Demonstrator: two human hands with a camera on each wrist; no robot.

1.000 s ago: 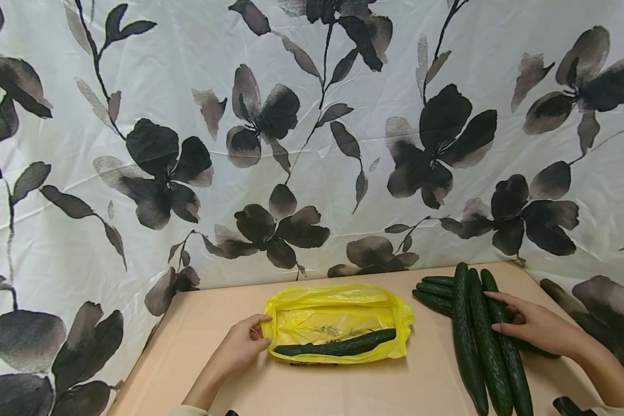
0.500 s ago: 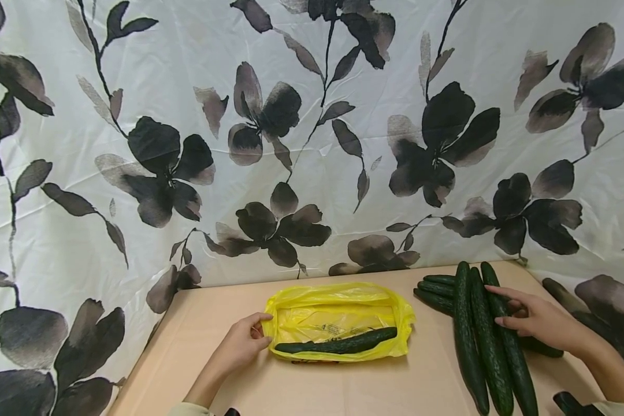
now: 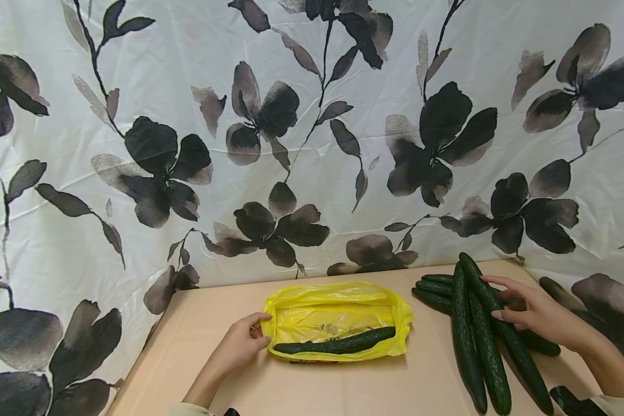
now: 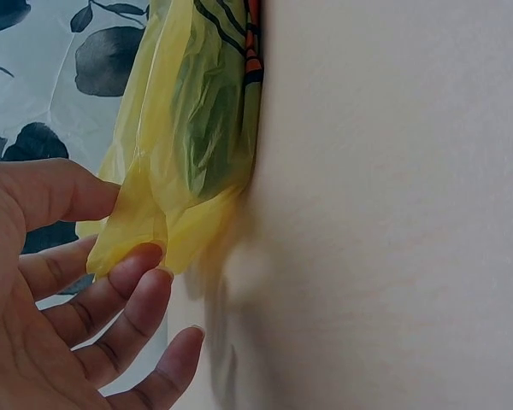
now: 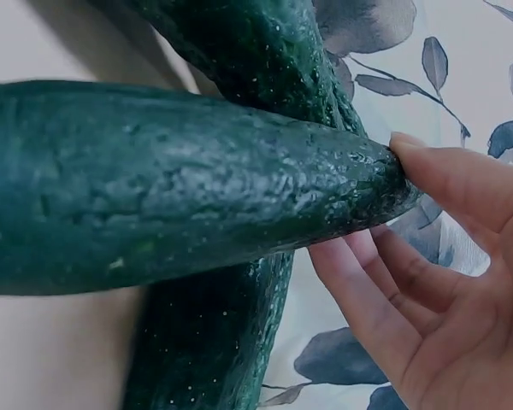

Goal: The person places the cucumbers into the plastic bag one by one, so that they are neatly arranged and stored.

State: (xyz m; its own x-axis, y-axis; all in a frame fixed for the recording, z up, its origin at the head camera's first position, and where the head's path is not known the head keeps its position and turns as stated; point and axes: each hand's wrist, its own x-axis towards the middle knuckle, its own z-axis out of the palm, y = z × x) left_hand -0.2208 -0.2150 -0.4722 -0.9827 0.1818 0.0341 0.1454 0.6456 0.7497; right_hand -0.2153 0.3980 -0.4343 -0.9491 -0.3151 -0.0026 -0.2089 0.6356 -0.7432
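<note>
While the fingers of the right hand [image 3: 541, 315] pinch one long cucumber [image 3: 522, 358] near its far end, this cucumber lies well to the right of the yellow bag [image 3: 322, 292], on top of the pile there. The thumb presses it on one side and the other fingers are bent under it, as the right wrist view shows. It is dark green, thick, slightly glossy, with bumpy skin and a narrowing tip, and it slants across its neighbours.

Between it and the bag, two more long cucumbers [image 3: 465, 341] lie side by side. Beneath these, several cucumbers [image 3: 430, 300] lie crosswise, their ends pointing toward the bag.

At the bag's left edge, the fingers of the left hand [image 3: 241, 341] hold the thin plastic lightly. Inside the bag, along its near side, rests a single cucumber [image 3: 338, 342]. The counter [image 3: 374, 390] under the bag is pale tan.
</note>
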